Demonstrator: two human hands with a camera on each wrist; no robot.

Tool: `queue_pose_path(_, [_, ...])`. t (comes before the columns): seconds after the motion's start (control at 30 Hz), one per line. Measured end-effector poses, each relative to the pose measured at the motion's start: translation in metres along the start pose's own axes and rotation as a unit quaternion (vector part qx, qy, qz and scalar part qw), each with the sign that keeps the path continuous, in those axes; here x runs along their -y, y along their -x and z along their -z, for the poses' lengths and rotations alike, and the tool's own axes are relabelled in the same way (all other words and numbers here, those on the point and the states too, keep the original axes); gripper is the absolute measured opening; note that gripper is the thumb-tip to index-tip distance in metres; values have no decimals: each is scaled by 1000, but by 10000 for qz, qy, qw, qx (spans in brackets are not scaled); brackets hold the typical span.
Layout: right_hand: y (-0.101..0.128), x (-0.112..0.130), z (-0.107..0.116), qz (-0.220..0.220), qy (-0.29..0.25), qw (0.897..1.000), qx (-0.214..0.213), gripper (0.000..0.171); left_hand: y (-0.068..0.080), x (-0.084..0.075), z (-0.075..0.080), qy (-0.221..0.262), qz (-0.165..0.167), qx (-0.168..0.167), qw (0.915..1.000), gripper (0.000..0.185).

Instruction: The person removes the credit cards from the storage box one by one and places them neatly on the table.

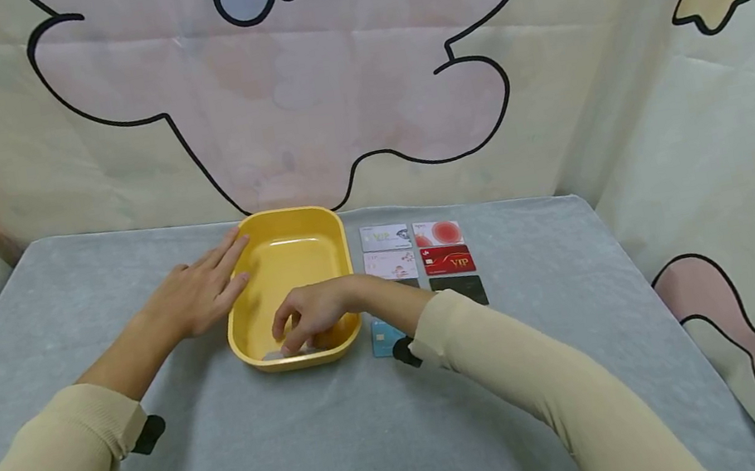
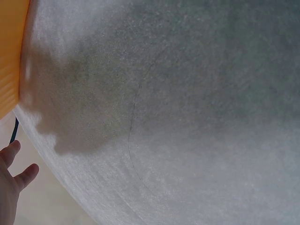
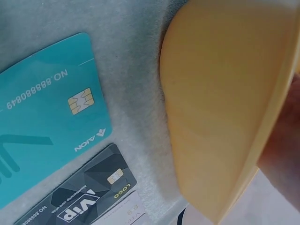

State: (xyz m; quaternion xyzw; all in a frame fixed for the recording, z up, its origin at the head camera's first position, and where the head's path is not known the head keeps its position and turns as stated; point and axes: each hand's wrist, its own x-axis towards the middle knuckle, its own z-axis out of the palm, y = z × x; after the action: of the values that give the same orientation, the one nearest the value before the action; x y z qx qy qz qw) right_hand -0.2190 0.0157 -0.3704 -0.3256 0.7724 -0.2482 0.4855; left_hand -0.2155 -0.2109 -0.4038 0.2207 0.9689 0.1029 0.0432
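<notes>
1. Tray (image 1: 287, 239), yellow plastic with rounded corners, sits on the grey table (image 1: 312, 466), just left of a small grid of cards.
2. Right hand (image 1: 311, 314) reaches down into the near end of the tray, fingers curled with the tips on a pale card (image 1: 285, 354) lying flat on the tray floor; whether the card is pinched or only touched, I cannot tell.
3. Left hand (image 1: 201, 288) lies flat on the table against the tray's left rim, fingers straight and relaxed, holding nothing.
4. Teal card (image 1: 385, 338) lies just beside the tray's near right corner, close to the right wrist; the right wrist view shows its chip facing up.
5. Further right lie a red VIP card (image 1: 448, 260), a black card (image 1: 459, 289), and two pale cards behind them, all flat and apart from the hands.
6. Cartoon-printed cloth hangs behind the table.
</notes>
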Motion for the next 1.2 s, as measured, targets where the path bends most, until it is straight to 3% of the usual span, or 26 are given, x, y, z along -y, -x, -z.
queue_pose_path(0.37, [3,0,0,9,-307,9995,93,39,0,-1,0,2,63,42,10000,65])
queue_pose_path(0.87, [11,-3,6,246,-350,9979,489,24,0,-2,0,30,78,57,9999,65])
queue_pose_path(1.2, [12,-5,7,284,-302,9981,454,25,0,-2,0,1,89,47,9999,65])
